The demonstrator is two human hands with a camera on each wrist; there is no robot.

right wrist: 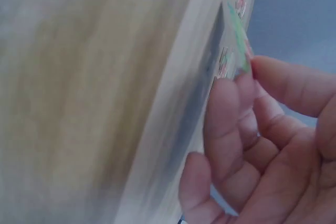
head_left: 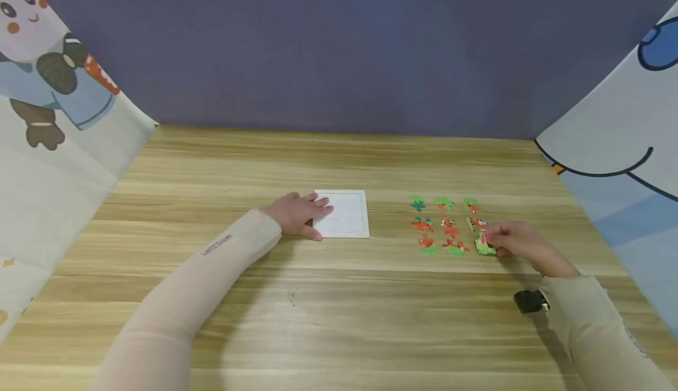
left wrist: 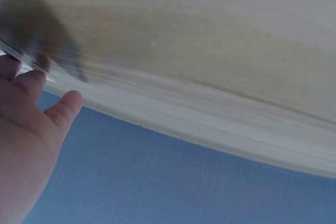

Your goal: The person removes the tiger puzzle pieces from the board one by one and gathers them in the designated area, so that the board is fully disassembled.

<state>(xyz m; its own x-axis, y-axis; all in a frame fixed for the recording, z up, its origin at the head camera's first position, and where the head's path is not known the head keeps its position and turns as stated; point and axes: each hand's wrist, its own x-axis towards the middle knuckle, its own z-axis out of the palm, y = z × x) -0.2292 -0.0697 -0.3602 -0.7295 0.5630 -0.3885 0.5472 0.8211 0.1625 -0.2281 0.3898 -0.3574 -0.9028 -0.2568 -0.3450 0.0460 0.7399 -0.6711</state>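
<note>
My left hand (head_left: pixel 298 213) rests with spread fingers over the left edge of a white square puzzle frame (head_left: pixel 341 214); in the left wrist view its fingers (left wrist: pixel 32 80) lie by the frame's edge. Between thumb and forefinger, my right hand (head_left: pixel 521 244) pinches a green and red jigsaw piece (head_left: pixel 484 245) at the near right corner of the laid-out pieces. The right wrist view shows that piece (right wrist: pixel 239 38) tilted up on edge in the fingertips. To its left lie more pieces, among them an orange-striped one (head_left: pixel 454 247) and a green-topped one (head_left: pixel 444 203).
The jigsaw pieces lie apart in rows on the wooden table (head_left: pixel 339 320), right of the frame. A dark blue wall (head_left: pixel 339 49) rises behind the table. Cartoon-printed cloths (head_left: pixel 47 161) hang at both sides. A black wrist device (head_left: pixel 529 301) sits by the right sleeve.
</note>
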